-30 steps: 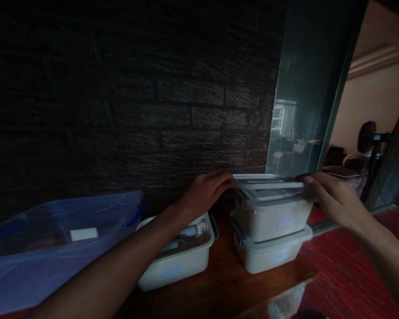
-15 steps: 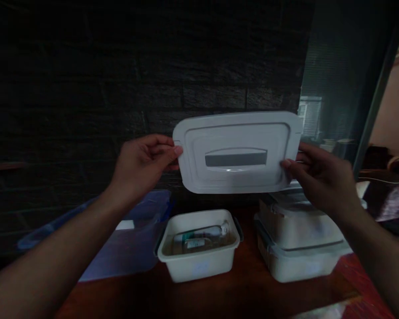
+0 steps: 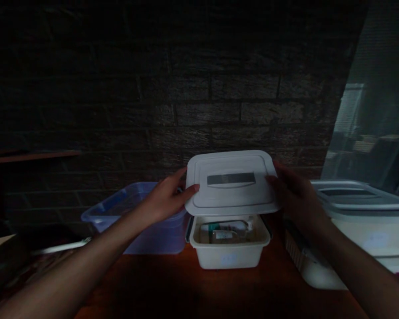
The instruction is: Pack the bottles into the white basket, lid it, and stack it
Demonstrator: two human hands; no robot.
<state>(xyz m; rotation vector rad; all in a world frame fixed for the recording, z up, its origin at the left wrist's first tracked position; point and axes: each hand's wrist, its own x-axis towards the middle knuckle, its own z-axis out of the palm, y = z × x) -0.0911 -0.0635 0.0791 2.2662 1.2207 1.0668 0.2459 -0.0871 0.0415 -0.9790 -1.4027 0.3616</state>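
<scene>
A white rectangular lid (image 3: 231, 197) with a grey strip in its middle hangs tilted just above and behind a small white storage box (image 3: 231, 257). My left hand (image 3: 173, 192) grips its left edge, thumb on top. At the right edge, my right hand (image 3: 291, 192) pinches it the same way; its fingers are partly hidden behind the lid. Inside the box, which has dark side clips, lie a white-and-green bottle (image 3: 224, 227) and a smaller clear bottle with a label (image 3: 222, 235).
A bluish translucent bin (image 3: 153, 239) stands left of the box. On the right are stacked lidded white boxes (image 3: 375, 232). All rest on a reddish-brown wooden table (image 3: 173, 288) before a dark brick wall (image 3: 186, 102). A window (image 3: 369, 119) is at far right.
Both hands have lowered the lid toward the white box and tipped it flatter. The camera view has turned left, so the boxes appear farther right.
</scene>
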